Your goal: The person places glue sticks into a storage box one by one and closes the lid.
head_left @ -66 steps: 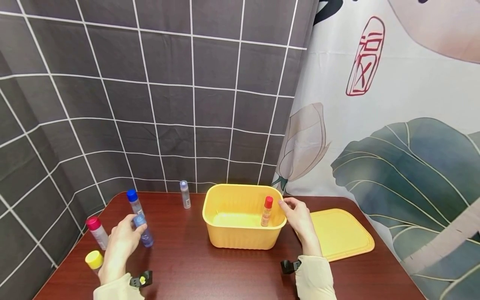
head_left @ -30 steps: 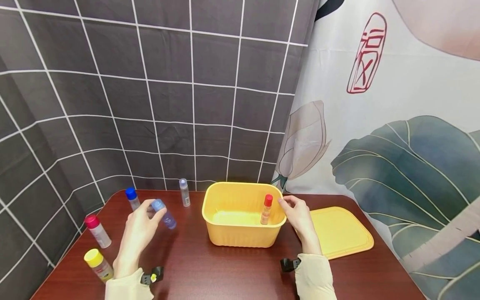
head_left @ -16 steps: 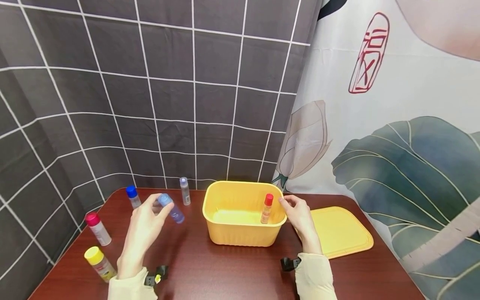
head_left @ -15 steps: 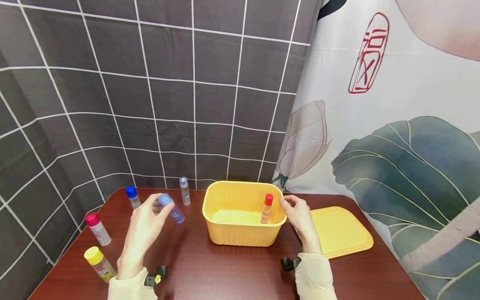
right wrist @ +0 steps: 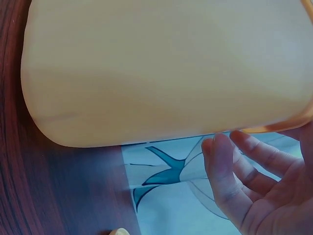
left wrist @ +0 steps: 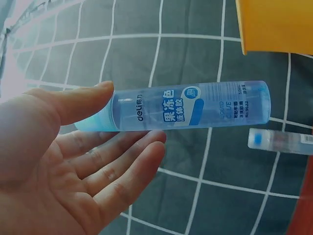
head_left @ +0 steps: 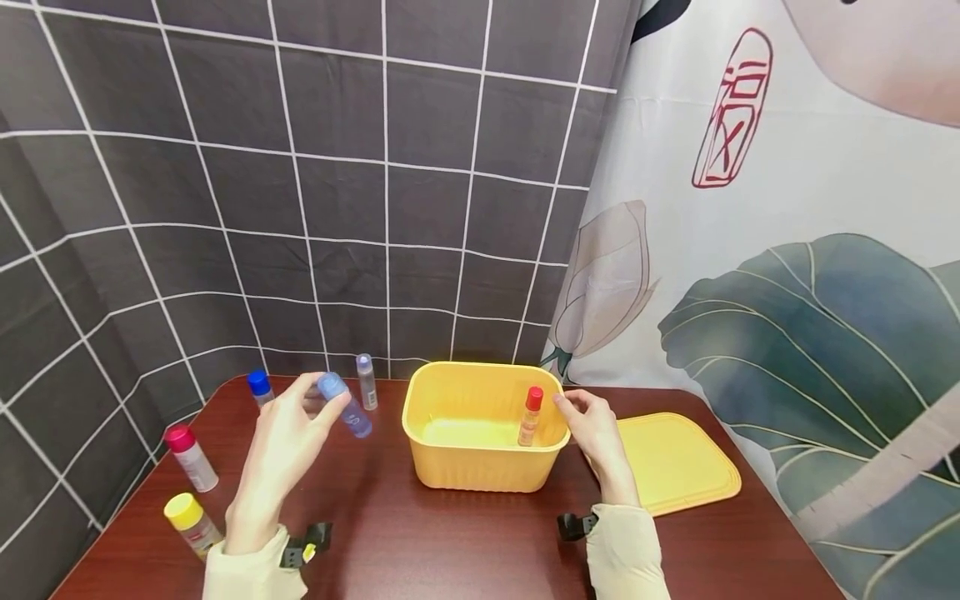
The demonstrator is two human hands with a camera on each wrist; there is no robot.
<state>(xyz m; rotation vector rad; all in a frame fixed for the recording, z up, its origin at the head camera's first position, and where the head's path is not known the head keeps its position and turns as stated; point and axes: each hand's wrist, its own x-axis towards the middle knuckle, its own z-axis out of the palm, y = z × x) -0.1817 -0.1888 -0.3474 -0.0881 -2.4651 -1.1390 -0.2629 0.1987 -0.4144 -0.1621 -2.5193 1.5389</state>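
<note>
Left hand (head_left: 281,442) pinching 1 blue bottle (head_left: 352,412); 4 other bottles (head_left: 197,464) on table (head_left: 450,546), 1 red-capped bottle (head_left: 529,421) in 1 yellow bin (head_left: 483,469). Right hand (head_left: 597,433) at rim, can't tell if clamped.

At 8 o'clock in the head view, a blue bottle (head_left: 356,417) is looking like smooth, translucent, glossy plastic, its printed lettering showing on the clear wall. At 6 o'clock, a yellow box (head_left: 483,472) is appearing as opaque moulded plastic, its outer wall showing a soft sheen and faint ribbing. At 4 o'clock, a yellow lid (head_left: 671,458) is looking like similar smooth plastic. Beneath these, the worktop (head_left: 427,546) is showing reddish-brown wood grain and gently reflecting light. At 11 o'clock, grey gridded cloth (head_left: 333,200) is hanging matt and rippled; at 2 o'clock, white printed cloth (head_left: 656,150) is creasing lightly. At 7 and 5 o'clock, cream sleeves (head_left: 251,575) are looking like matt, wrinkled cloth.
</note>
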